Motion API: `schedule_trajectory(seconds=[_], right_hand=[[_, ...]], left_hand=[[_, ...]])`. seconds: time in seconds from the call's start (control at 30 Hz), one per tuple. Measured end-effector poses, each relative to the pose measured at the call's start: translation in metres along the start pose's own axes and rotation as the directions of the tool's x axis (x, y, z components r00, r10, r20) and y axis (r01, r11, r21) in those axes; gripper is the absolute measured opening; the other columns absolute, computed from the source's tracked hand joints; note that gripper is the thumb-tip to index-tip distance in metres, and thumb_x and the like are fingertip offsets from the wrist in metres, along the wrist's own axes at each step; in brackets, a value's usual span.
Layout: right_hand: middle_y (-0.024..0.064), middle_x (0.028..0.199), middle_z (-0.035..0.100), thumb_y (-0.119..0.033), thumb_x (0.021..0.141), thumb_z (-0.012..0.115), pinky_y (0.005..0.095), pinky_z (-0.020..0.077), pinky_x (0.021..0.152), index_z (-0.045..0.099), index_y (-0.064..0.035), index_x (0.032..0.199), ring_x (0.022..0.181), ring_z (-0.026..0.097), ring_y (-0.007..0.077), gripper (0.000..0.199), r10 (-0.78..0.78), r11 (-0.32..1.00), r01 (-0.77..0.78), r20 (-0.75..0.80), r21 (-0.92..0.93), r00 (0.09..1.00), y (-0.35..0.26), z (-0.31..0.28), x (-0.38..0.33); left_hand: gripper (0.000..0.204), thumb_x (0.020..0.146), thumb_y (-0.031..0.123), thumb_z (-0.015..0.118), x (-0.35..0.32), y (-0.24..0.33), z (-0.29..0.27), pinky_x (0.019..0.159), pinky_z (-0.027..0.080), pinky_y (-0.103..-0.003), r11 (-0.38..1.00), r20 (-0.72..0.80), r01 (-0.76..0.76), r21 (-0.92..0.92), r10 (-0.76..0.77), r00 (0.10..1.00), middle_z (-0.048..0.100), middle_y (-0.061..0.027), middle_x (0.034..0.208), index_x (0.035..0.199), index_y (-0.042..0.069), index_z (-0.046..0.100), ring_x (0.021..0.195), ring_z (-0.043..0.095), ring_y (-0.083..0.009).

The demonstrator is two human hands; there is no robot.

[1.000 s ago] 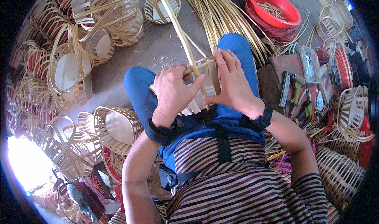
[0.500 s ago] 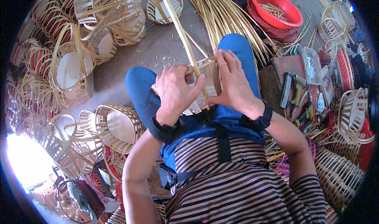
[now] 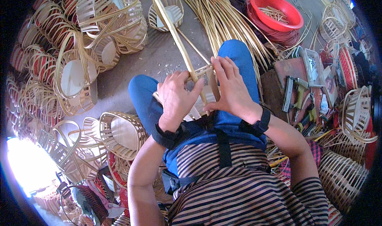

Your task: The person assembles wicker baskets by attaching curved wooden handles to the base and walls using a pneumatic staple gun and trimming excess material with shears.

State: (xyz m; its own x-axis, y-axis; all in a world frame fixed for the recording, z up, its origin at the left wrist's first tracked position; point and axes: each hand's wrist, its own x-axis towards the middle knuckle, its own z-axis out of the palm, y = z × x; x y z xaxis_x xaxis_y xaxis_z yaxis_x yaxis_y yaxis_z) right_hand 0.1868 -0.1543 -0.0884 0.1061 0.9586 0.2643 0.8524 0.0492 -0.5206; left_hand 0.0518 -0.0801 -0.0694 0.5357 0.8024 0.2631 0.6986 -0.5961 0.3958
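A small woven basket [image 3: 208,90] with a pale base sits in my lap between my knees. My left hand [image 3: 176,97] is closed on its left side, the fingers over the rim and the thumb against a long pale cane strip [image 3: 174,30]. That strip runs from inside the basket up and away past the top of the view. My right hand [image 3: 235,91] grips the right side, its fingers over the far rim and its thumb reaching inside near the strip's lower end. Both palms hide much of the basket's walls.
Finished baskets [image 3: 75,76] are piled at the left, and one basket [image 3: 122,133] stands by my left thigh. Beyond my knees lie a bundle of canes [image 3: 223,23] and a red basin [image 3: 278,25] holding short sticks. A nail gun [image 3: 299,94] rests at the right.
The whole scene sits slightly lower in the view. My hands keep nearly the same hold on the basket, and my left thumb and fingers have shifted a little along the strip.
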Motion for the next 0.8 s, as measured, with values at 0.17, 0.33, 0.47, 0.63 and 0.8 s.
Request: schedule_trajectory(seconds=[0.17, 0.33, 0.47, 0.63, 0.8], right_hand=[[0.0194, 0.121, 0.023, -0.029, 0.038, 0.077, 0.0408, 0.0214, 0.095, 0.016, -0.0002, 0.122, 0.113, 0.021, 0.0371, 0.108, 0.008, 1.0, -0.008, 0.001, 0.013, 1.0, -0.0014, -0.0008, -0.0011], [0.0191, 0.121, 0.023, -0.026, 0.037, 0.078, 0.0408, 0.0214, 0.095, 0.016, -0.0005, 0.122, 0.114, 0.02, 0.0371, 0.108, -0.001, 0.999, 0.001, -0.004, 0.035, 1.0, -0.0017, -0.0011, -0.0024], [0.0192, 0.121, 0.023, -0.025, 0.037, 0.078, 0.0408, 0.0213, 0.095, 0.016, -0.0001, 0.122, 0.114, 0.02, 0.037, 0.109, 0.007, 0.999, -0.007, 0.007, 0.034, 1.0, -0.0016, -0.0023, -0.0023], [0.0194, 0.121, 0.023, -0.026, 0.038, 0.078, 0.0408, 0.0213, 0.095, 0.016, 0.0002, 0.122, 0.114, 0.02, 0.0372, 0.108, 0.002, 1.0, -0.002, 0.005, 0.031, 1.0, 0.0005, -0.0032, -0.0015], [0.0194, 0.121, 0.024, -0.027, 0.038, 0.077, 0.0407, 0.0217, 0.095, 0.016, 0.0002, 0.122, 0.114, 0.02, 0.0371, 0.107, 0.014, 1.0, -0.015, 0.01, 0.021, 1.0, -0.0007, -0.0032, -0.001]], left_hand=[[0.027, 0.064, 0.029, 0.06, -0.0013, -0.0002, 0.0001, 0.051, 0.037, -0.03, 0.997, -0.037, -0.049, -0.059, 0.047, 0.998, 0.047, -0.0032, 0.056, 0.082, 0.009, 0.06, 0.055, 0.048, -0.0173], [0.028, 0.064, 0.025, 0.06, -0.003, -0.0042, 0.0035, 0.052, 0.037, -0.029, 0.994, -0.002, -0.017, -0.104, 0.017, 1.0, 0.05, -0.0025, 0.059, 0.089, 0.012, 0.06, 0.058, 0.05, -0.0151], [0.028, 0.064, 0.024, 0.06, -0.0021, -0.002, 0.0025, 0.052, 0.038, -0.028, 0.994, 0.002, -0.012, -0.107, 0.013, 1.0, 0.053, -0.0031, 0.061, 0.089, 0.011, 0.06, 0.058, 0.051, -0.0153], [0.026, 0.062, 0.024, 0.06, -0.0002, 0.0054, -0.0004, 0.054, 0.041, -0.028, 0.985, 0.013, 0.09, -0.15, -0.089, 0.996, 0.055, -0.0069, 0.059, 0.08, 0.006, 0.059, 0.054, 0.054, -0.0176], [0.024, 0.061, 0.029, 0.06, 0.0003, 0.0026, 0.0045, 0.06, 0.032, -0.034, 0.966, 0.043, 0.155, -0.205, -0.15, 0.988, 0.051, -0.0015, 0.056, 0.072, 0.009, 0.055, 0.061, 0.05, -0.0192]])
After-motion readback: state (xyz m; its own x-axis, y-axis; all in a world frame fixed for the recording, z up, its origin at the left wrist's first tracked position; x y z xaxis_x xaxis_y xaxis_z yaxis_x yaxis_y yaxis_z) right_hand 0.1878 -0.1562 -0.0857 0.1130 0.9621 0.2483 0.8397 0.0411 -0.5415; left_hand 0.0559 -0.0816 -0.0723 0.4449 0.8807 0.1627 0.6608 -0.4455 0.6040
